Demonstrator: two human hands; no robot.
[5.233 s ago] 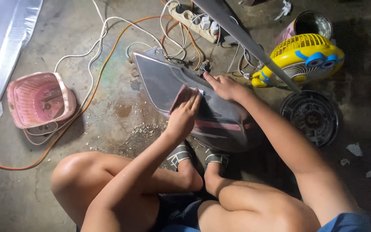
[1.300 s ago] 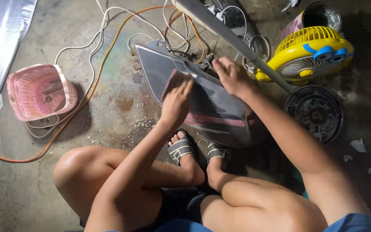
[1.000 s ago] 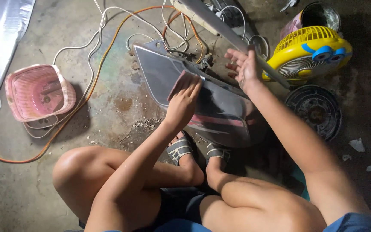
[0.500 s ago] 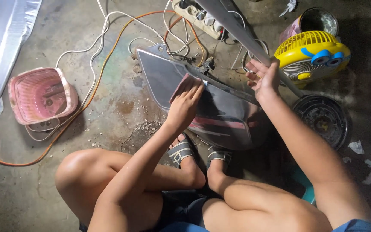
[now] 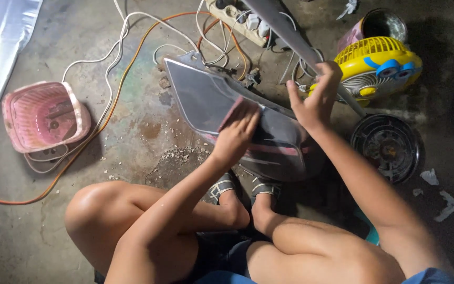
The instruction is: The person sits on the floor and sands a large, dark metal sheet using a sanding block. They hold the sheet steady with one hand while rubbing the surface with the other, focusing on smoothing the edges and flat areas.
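A grey, glossy curved body panel (image 5: 200,94) with a pink stripe lies on the concrete floor in front of my feet. My left hand (image 5: 235,139) presses a small reddish-brown abrasive sheet (image 5: 233,109) flat against the panel's middle. My right hand (image 5: 313,102) is lifted off the panel's right end with fingers spread and nothing in it. Its fingertips are right by a slanted grey metal bar (image 5: 285,29); I cannot tell whether they touch it.
A yellow table fan (image 5: 379,68) and a round dark fan grille (image 5: 387,147) sit right of the panel. An open can (image 5: 379,23) and a power strip (image 5: 237,16) with tangled cables lie behind. A pink basket (image 5: 43,115) stands left, with an orange cable (image 5: 116,68) beside it.
My right hand let go of the panel's upper edge and rose to the right toward the grey bar. My left hand stayed on the panel with the sheet, shifting only slightly.
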